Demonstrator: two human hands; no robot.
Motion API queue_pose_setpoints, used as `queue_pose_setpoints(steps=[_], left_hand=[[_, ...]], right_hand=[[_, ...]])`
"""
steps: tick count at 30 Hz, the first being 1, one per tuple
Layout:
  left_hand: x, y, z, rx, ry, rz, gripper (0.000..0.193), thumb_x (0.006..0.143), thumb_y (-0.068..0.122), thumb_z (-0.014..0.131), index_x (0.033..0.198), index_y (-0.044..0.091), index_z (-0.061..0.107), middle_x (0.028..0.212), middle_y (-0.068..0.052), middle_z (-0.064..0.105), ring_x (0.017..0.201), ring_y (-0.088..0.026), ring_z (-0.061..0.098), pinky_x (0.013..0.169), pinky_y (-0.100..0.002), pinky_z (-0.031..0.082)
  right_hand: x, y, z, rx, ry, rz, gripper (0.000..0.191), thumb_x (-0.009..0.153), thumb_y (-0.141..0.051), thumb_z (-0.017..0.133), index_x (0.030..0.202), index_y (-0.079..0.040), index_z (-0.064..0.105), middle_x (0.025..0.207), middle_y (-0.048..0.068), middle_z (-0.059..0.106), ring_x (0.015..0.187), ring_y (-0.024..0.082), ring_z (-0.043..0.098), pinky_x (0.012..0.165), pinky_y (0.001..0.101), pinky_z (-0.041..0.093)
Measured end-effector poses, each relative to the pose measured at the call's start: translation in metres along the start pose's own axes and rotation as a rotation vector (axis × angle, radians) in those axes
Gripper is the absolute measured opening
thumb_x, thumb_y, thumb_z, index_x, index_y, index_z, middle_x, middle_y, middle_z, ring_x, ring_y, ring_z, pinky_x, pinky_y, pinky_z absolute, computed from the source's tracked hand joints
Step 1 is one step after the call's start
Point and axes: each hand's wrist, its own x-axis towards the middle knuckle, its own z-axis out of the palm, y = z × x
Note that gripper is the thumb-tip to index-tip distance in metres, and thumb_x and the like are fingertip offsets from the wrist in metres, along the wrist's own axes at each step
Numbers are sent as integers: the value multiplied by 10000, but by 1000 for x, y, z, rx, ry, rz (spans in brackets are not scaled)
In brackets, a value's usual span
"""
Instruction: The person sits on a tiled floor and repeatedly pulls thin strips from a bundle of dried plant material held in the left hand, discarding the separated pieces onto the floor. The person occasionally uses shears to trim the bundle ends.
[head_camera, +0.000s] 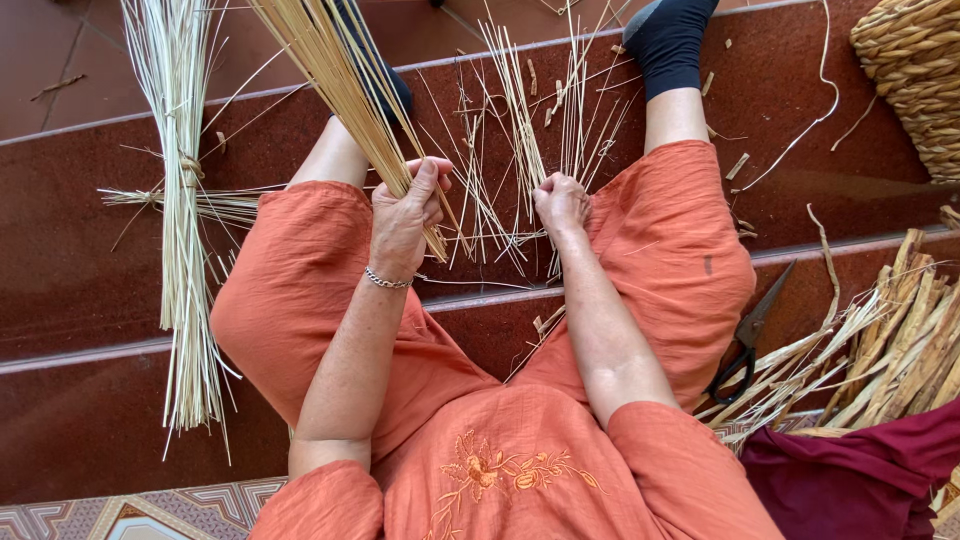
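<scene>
On dark red stone steps (80, 250), the left hand (405, 215) grips a bundle of long tan straw stalks (340, 85), slanting up-left from her lap; the right hand (562, 203) pinches thin pale loose stalks (520, 120), nearly upright.

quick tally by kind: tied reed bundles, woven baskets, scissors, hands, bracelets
tied reed bundles: 1, pale, lying at the left
woven baskets: 1, top right corner
scissors: 1, black, beside the right leg
hands: 2, left hand gripping a sheaf of tan reeds, right hand closed on thin pale strands
bracelets: 1, on the left wrist
total: 6
</scene>
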Motion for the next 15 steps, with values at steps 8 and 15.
queue_pose_setpoints(steps=[8, 15], left_hand=[[3, -3, 0, -46, -36, -5, 208, 1047, 232, 654, 1070, 59, 767, 825, 1, 689, 537, 6, 409, 462, -158, 313], [6, -7, -1, -50, -36, -30, 205, 1057, 234, 637, 1057, 60, 743, 853, -1, 690, 607, -9, 479, 512, -166, 368]], right_hand=[[-3, -1, -10, 111, -1, 9, 63, 836, -174, 781, 833, -118, 752, 866, 48, 752, 809, 166, 696, 811, 376, 551], [-4, 0, -21, 373, -26, -122, 66, 848, -137, 767, 865, -90, 723, 810, 12, 743, 740, 87, 680, 713, 284, 578]])
